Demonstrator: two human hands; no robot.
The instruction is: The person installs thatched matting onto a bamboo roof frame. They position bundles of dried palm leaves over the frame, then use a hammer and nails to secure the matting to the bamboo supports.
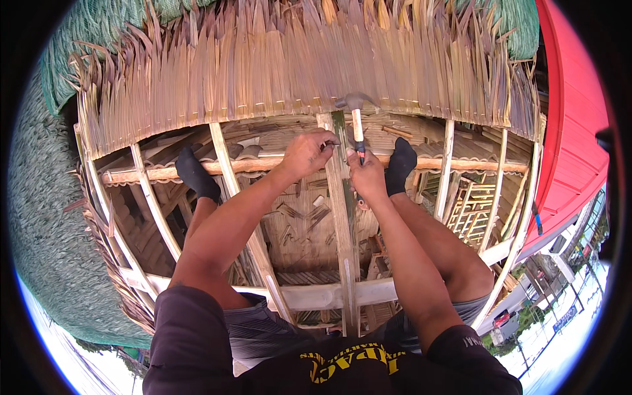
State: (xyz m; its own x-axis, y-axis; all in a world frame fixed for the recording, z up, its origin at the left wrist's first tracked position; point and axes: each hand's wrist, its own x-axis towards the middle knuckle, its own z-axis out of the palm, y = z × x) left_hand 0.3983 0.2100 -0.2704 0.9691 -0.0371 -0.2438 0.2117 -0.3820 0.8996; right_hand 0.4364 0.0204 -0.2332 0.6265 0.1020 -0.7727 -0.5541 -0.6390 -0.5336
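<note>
Right hand: I have it wrapped round the handle of a claw hammer, grip black and orange, pale shank above. Hammer stands head-up, its grey head beyond the knuckles, over the thatch edge in my view; contact I can't tell.

Left hand: just left of the right one, fingers bent, thumb and fingertips close together beside the upper part of the centre rafter. Can't tell whether they pinch anything; too small from here.

Just past both hands: bottom edge of a dry-leaf thatch. Out to either side of them: a crosswise pole, a left foot and a right foot at it, both in dark socks. Under the hands, between the rafters: woven matting. Nearer the body: a pale crossbeam.

Writing: big yellow lettering on the dark shirt, nearest the body, upside down to me. White lettering on the sleeve behind the right hand. Far right of it, a dark sign, too small to read.

Farther out: red roofing right of the hands, green netting far left and beyond.
</note>
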